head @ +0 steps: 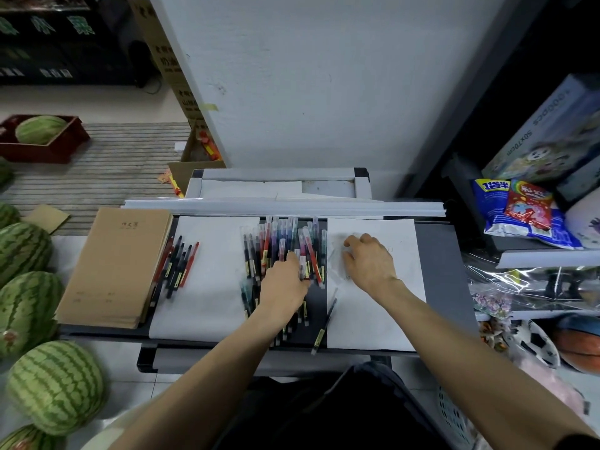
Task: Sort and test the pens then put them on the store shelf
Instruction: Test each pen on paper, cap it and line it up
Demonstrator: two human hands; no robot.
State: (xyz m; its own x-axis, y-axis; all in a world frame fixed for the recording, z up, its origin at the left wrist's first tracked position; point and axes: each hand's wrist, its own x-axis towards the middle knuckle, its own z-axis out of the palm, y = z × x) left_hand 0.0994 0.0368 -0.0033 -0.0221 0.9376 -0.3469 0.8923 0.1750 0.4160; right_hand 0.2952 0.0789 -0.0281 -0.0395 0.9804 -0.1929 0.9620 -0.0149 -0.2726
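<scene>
Pens (282, 241), a whole jumble of them with coloured barrels and clear caps, heaped in the middle of the dark table (441, 254), in the strip between the left sheet (211, 303) and the right sheet (373, 319) of white paper. And in goes the left hand (284, 282), fingers right down among them, thumb against one clear-capped pen. Pinched or only touched? From here I can't tell. The right hand (368, 259) sits on the right sheet, knuckles up, fingers bent over what looks like a scrap of clear film (337, 254); whether it's gripping that or just pressing it, I can't say either.

Over on the left sheet lies a smaller batch (177, 264) of red and black ones, just beside the stack of brown notebooks (113, 264). One lone pen (324, 323) lies at the near edge of the right sheet.

I'd call this the sorting step, with most of the heap not yet gone through. The next move calls for lifting a single pen clear of its neighbours without dragging the rest along, then a scribble on paper. The store shelf (532, 256) on the right comes later.
</scene>
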